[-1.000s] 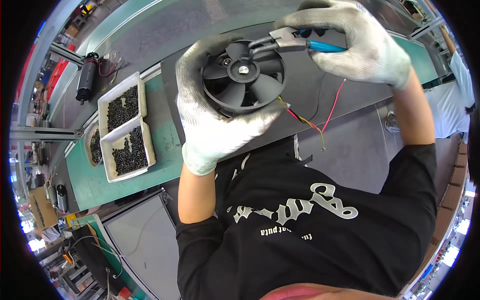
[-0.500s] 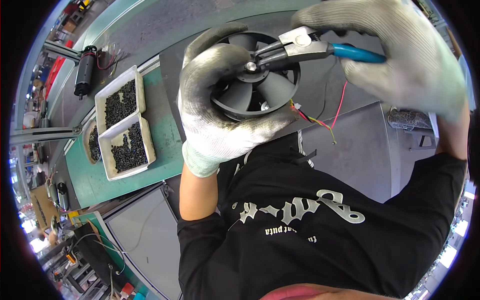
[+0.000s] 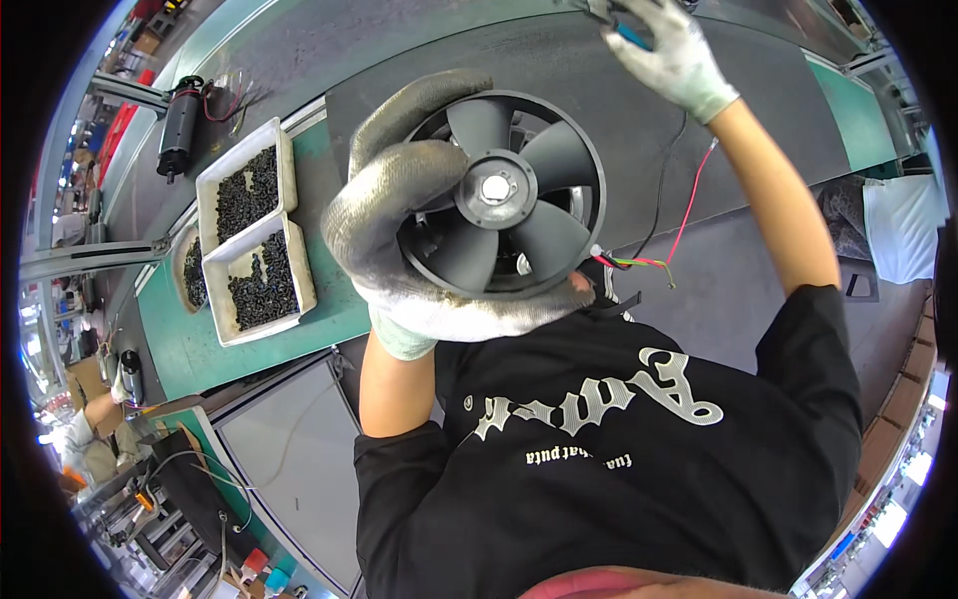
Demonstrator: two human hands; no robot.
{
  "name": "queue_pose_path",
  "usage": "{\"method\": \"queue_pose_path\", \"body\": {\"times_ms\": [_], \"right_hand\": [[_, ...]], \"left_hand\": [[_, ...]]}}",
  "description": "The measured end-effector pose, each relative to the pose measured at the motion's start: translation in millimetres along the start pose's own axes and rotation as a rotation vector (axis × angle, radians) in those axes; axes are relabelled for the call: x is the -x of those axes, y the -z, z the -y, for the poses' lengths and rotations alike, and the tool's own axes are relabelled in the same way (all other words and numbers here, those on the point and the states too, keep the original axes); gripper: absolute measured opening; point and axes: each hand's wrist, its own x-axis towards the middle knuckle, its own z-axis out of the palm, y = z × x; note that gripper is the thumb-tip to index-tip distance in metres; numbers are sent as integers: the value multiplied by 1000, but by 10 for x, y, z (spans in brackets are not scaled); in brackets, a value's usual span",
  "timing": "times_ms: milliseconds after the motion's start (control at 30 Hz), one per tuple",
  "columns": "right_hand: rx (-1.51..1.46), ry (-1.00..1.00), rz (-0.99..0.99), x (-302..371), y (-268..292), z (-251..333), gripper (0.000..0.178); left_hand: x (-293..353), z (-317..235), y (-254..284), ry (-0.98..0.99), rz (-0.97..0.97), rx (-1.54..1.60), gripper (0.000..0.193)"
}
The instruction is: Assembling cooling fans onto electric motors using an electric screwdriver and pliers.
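Note:
My left hand, in a soiled pale work glove, grips a black round fan by its outer ring, fingers over the near-left rim and the thumb side below. The fan's hub faces up, with a bright round centre. Red, yellow-green and black wires trail from the ring's lower right. At the far right of the bench my right hand, also gloved, has the blue-handled pliers between thumb and fingers. The tips of the pliers are partly cut off by the picture's upper edge.
Two white trays of small black parts stand at the left, beside a round dish of similar parts. A black cylindrical motor lies farther back by a metal frame. A dark mat covers the bench. Another person's arm shows far left.
The pliers have left the fan's hub and moved far and up with my right hand. My left hand has turned the fan to face up more and shifted slightly toward me.

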Motion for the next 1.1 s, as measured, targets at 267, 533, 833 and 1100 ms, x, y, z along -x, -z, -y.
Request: {"method": "queue_pose_path", "body": {"times_ms": [267, 533, 833, 1100], "right_hand": [[-1100, -292, 412, 690, -205, 1113, 89], [-1552, -540, 62, 505, -698, 1328, 69], [-2116, -519, -182, -36, 135, 1728, 69], [-2610, -557, -274, 132, 315, 1832, 65]], "left_hand": [[0, 94, -10, 3, 13, -29, 95], [582, 347, -98, 856, -548, 470, 54], [695, -639, -237, 994, -270, 795, 40], [672, -734, -279, 849, -240, 232, 26]]}}
